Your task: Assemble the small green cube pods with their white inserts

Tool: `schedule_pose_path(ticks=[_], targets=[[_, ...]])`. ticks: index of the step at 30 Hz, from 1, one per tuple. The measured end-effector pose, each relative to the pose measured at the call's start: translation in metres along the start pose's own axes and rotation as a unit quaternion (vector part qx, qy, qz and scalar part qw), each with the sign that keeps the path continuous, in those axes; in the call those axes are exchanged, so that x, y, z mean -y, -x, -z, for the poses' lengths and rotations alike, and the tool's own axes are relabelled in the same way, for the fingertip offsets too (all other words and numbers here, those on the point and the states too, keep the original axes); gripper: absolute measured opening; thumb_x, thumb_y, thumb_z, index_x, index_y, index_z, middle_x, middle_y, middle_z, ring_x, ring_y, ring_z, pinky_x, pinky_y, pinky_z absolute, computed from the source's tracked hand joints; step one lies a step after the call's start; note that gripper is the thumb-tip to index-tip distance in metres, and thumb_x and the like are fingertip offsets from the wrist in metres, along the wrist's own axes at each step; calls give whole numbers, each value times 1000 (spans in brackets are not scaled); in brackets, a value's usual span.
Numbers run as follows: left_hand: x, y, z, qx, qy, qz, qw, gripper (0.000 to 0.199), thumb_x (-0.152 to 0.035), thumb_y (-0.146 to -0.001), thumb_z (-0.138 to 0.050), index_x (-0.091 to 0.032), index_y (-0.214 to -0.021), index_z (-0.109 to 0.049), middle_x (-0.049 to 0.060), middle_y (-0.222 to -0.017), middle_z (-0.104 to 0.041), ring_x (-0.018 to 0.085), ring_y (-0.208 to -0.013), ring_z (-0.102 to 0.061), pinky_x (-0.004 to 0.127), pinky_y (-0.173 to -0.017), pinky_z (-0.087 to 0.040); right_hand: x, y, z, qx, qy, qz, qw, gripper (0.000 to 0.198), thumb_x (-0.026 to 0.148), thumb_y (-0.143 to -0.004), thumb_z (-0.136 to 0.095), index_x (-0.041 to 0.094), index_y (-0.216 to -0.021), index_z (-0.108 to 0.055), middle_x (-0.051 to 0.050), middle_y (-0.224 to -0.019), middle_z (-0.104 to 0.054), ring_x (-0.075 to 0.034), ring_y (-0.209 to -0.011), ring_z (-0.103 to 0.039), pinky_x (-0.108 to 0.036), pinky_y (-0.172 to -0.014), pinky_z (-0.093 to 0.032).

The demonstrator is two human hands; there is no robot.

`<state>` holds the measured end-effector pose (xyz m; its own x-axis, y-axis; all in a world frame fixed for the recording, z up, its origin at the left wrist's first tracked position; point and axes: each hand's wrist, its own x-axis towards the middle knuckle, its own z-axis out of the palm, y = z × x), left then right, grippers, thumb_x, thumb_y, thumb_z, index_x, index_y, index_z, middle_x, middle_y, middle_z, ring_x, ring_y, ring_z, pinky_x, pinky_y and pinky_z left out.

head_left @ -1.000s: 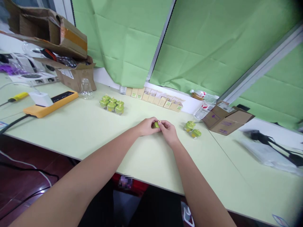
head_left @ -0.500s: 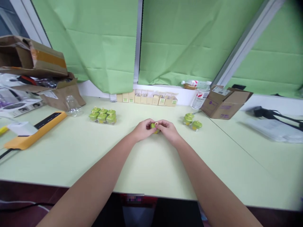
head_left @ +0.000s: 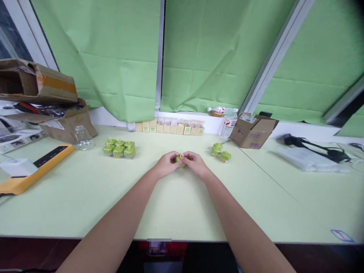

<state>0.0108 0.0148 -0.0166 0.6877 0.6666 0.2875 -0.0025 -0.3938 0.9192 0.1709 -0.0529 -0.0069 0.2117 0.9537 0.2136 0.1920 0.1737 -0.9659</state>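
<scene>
At the middle of the table, a small clear jar with a green lid [head_left: 180, 160] and a pale ring on top is held between both hands. My left hand [head_left: 168, 163] grips its left side with the fingers closed. My right hand [head_left: 195, 163] pinches at the lid and ring from the right. Fingers cover most of the jar's body. Several like jars [head_left: 118, 148] with green lids stand in a tight block to the left. A smaller group of the same jars [head_left: 221, 152] sits to the right.
Small tan boxes [head_left: 173, 127] line the back wall. An orange power strip [head_left: 42, 167], a clear bottle [head_left: 82, 138] and cardboard boxes [head_left: 57, 81] occupy the left. On the right are an open carton [head_left: 251, 131], a water bottle [head_left: 226, 128] and clear plastic packs [head_left: 307, 157] with a black strap.
The whole view has shifted, so everything sits slightly further left and lower. Both hands stay on the jar in nearly the same pose.
</scene>
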Motion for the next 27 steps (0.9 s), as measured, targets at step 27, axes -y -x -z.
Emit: schedule_pose_path(ticks=[27], targets=[[0,0,47,-332,-338,-89,876,22,-15,-82,-55,-20,-101,-64,11,-117,-63,27,-118,-51,44,-107,-38,-4,11,113,-339,516,-69,784,25,24,-89,-49,19,-100,-71,-15,-101,-68,-30,-94,-57,-35,-70,-36]])
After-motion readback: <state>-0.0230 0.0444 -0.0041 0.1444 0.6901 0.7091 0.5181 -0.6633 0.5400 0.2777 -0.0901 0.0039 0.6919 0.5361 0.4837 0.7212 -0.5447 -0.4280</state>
